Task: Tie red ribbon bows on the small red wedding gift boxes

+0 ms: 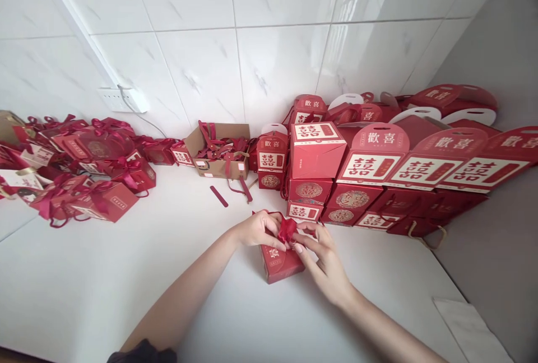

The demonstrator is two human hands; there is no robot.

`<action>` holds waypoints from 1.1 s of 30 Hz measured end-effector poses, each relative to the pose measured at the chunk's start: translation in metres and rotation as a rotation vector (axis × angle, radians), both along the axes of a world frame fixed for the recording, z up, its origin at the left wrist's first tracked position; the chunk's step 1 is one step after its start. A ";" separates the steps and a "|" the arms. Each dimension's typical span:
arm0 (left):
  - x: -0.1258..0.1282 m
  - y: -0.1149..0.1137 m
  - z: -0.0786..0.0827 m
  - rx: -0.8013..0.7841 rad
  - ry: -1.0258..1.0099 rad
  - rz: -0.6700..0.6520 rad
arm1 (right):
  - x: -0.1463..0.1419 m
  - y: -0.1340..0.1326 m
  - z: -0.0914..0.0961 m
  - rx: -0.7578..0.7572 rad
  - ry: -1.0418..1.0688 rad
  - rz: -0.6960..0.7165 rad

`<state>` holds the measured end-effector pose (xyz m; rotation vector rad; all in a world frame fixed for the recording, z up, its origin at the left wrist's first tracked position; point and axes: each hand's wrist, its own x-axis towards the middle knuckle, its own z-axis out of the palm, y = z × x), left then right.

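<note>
A small red gift box (286,266) with pale printed characters lies on the white table in front of me. On its top is a bunched red ribbon bow (287,229). My left hand (261,231) comes in from the left and pinches the ribbon's left side, thumb along the box top. From the right, my right hand (321,256) grips the other side of the bow between thumb and fingers. Parts of the box top and the ribbon ends are hidden behind my fingers.
Stacked red gift boxes (374,161) stand at the back right. An open cardboard box (210,169) holds several red straps, with a loose dark red strip (219,196) before it. Ribboned boxes (105,200) are heaped at the left. A power strip (121,99) hangs on the tiled wall.
</note>
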<state>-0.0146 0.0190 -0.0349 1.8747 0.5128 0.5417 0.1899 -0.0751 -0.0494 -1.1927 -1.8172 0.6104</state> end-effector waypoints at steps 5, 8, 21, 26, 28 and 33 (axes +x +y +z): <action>0.001 0.001 0.003 0.012 0.035 0.010 | -0.014 0.007 0.008 -0.169 0.325 -0.101; 0.002 0.002 0.004 -0.034 0.028 0.009 | -0.018 0.011 0.007 -0.159 0.408 -0.092; 0.004 0.004 0.006 0.019 0.072 0.001 | -0.024 0.023 0.013 -0.416 0.975 0.022; 0.005 0.002 0.011 0.033 0.080 0.012 | -0.020 0.024 0.024 -0.383 0.991 -0.088; 0.005 0.002 0.012 0.019 0.078 -0.001 | -0.018 0.024 0.029 -0.332 0.979 -0.154; 0.002 0.003 0.013 -0.061 0.060 -0.030 | -0.012 0.024 0.040 -0.167 1.051 -0.234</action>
